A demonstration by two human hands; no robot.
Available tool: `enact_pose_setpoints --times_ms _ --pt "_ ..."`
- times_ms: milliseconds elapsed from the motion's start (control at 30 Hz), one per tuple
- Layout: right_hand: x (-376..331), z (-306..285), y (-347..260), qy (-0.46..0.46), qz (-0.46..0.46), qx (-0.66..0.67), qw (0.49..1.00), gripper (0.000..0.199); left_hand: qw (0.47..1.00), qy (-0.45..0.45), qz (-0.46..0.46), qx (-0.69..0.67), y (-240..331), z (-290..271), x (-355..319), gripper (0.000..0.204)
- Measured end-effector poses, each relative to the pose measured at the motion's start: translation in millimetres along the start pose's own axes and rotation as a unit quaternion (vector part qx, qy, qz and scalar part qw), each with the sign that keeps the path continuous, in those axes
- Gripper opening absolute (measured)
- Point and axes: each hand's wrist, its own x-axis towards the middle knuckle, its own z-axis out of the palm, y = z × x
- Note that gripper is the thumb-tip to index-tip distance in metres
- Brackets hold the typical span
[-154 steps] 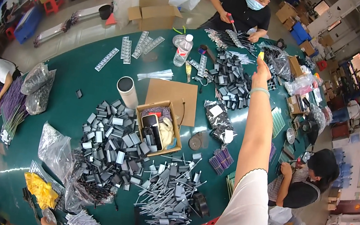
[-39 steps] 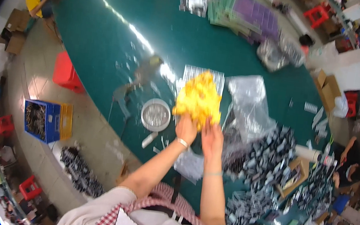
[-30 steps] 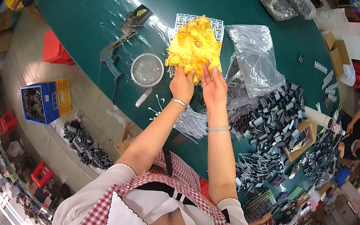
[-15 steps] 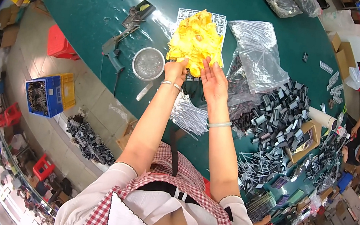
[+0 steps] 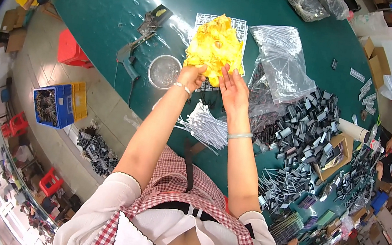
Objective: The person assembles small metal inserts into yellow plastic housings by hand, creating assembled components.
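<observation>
A crumpled yellow sheet of thin, soft material (image 5: 217, 45) is heaped on a white patterned panel (image 5: 241, 28) on the green table. I cannot tell whether the sheet is cloth or plastic. At its near left edge, my left hand (image 5: 191, 77) has its fingers curled in on the yellow material. My right hand (image 5: 234, 92) is at the near right edge with its fingers stretched out and slightly apart, the fingertips beside the yellow folds. Just below the hands lies a bundle of white cable ties or thin strips (image 5: 205, 126).
Left of my left hand stands a round clear tub (image 5: 164, 71), with a grey hand tool (image 5: 129, 65) beyond it. To the right are a clear bag of white strips (image 5: 282, 59), a heap of black parts (image 5: 308, 123) and an open cardboard box (image 5: 339, 157).
My left hand has shifted slightly and its fingers look a little looser. The right hand keeps nearly the same place and shape. The whole view has moved slightly.
</observation>
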Motion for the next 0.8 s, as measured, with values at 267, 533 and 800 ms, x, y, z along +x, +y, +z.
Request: enact_pose_setpoints --times_ms 267,533,800 --pt "-2.7 -7.9 -7.4 -0.011 0.017 -0.032 0.999 0.023 0.662 0.181 0.498 0.529 -47.7 -2.1 -37.6 0.026" --pt "-3.5 -6.9 0.5 -0.020 0.019 -0.031 0.999 0.019 0.445 0.187 0.614 0.624 -42.1 5.6 -32.0 0.023" --pt "-4.8 -9.8 -0.2 -0.023 0.013 -0.018 0.999 0.022 0.490 0.196 0.539 0.657 -36.3 15.2 -26.9 0.018"
